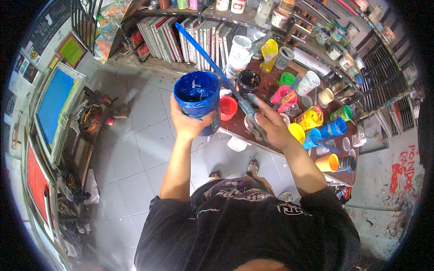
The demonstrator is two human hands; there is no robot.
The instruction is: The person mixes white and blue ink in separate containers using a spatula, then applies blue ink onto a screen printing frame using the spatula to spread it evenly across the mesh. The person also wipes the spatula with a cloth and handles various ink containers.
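Observation:
My left hand (189,122) is raised and grips a round tub of blue paint (197,97) from below; the tub is open and smeared blue inside. My right hand (267,124) holds a long flat stick coated in blue paint (212,61). The stick slants up to the left, crossing just behind the tub's right rim. Both hands are over the left end of a dark table (271,83).
The table carries several open paint pots: red (228,107), black (247,81), yellow (297,132), green (286,79), orange (327,162), and white tubs (238,55). Shelves of framed screens (181,40) stand behind. A blue screen frame (54,106) leans at left over the grey tiled floor (131,149).

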